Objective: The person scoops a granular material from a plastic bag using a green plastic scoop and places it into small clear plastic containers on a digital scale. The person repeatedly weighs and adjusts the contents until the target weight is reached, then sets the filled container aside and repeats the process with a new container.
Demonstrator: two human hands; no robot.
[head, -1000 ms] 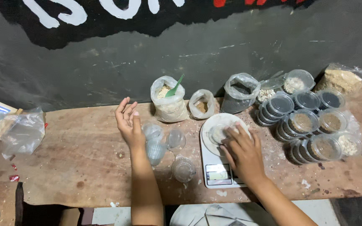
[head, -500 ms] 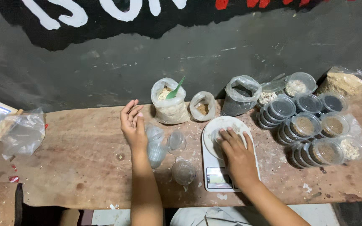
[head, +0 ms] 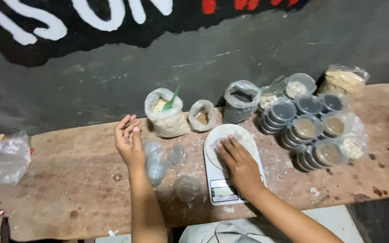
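Barely shifted, right hand rests flat on the scale, covering a cup; left hand, open and empty, hovers left of it; weighing seemingly underway.

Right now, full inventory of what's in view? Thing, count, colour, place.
wooden bench: one, brown, along the dark wall.
kitchen scale: one, white, centre front, with a round platform.
open bags of grain or powder: three, clear plastic, at the wall.
green scoop: one, in the leftmost bag.
empty cups: about four, clear, left of the scale.
lidded tubs: many stacked, clear with brown or pale fill, right.
crumpled bag: one, clear, far left.
left hand: raised beside the cups.
right hand: resting on the scale platform.
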